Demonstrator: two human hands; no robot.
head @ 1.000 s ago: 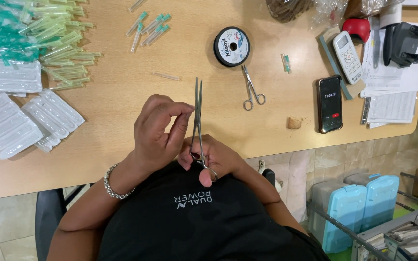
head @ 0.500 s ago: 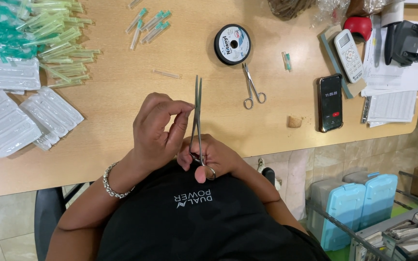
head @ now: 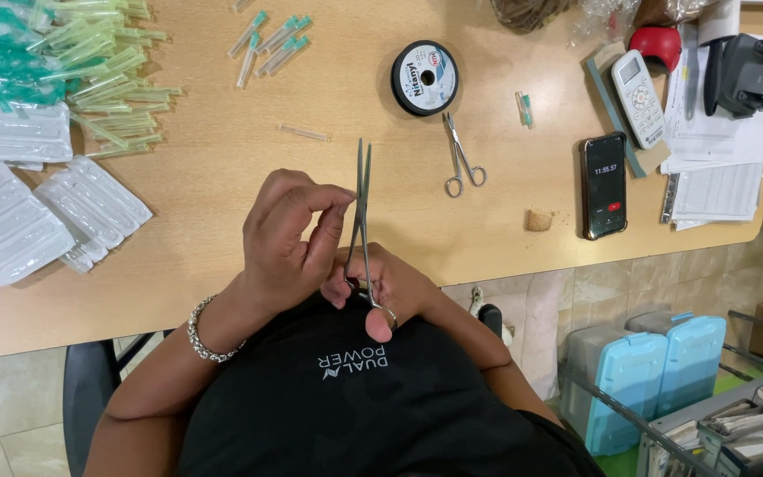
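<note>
My right hand (head: 390,287) grips the ring handles of long metal forceps (head: 362,203), thumb through one ring, tips pointing away over the wooden table (head: 222,247). My left hand (head: 289,234), with a silver bracelet at the wrist, pinches its thumb and forefinger against the forceps shaft near the middle. Both hands sit close to my chest at the table's near edge. Whether something small is held between the fingers is too fine to see.
A second pair of small forceps (head: 461,159) and a black spool of thread (head: 425,78) lie beyond. Green-capped tubes (head: 99,79) and clear packets (head: 37,212) are piled left. A phone (head: 604,184), remote (head: 638,97) and papers (head: 717,190) lie right. Blue boxes (head: 655,371) stand on the floor.
Hardly anything differs; both hands stay on the forceps, with only a slight shift of the fingers.
</note>
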